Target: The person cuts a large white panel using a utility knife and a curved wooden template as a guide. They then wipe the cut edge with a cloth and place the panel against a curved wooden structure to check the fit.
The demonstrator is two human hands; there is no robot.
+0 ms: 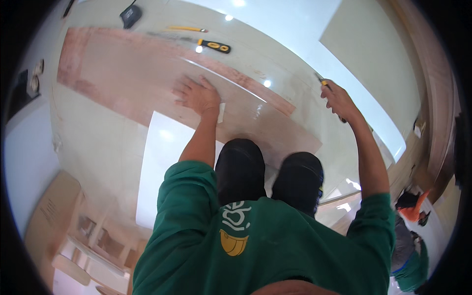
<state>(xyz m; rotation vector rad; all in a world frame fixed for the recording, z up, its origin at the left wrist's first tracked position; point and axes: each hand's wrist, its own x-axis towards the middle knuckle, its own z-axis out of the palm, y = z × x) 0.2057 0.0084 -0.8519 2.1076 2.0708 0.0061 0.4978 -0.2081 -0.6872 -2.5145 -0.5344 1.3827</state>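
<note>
My left hand [200,97] lies flat, fingers spread, on a long, smooth brownish-pink panel [132,66]. A thin bright line, a strip edge or a reflection, runs along the panel to the right of the fingers. Out to the right, my right hand [340,102] is closed around a utility knife [323,82] with a black-and-yellow body. The knife's tip points up and left, above the floor and apart from the panel. Beyond the panel's far edge lies a tool with a black-and-yellow handle [215,46]; its long, thin blade is blurred.
A yellow pencil [187,28] and a dark tape measure [130,16] lie at the far side. White sheets [162,162] rest near my left knee and along the upper right [366,81]. Cardboard [54,211] stands lower left. Another person [410,250] is at the lower right.
</note>
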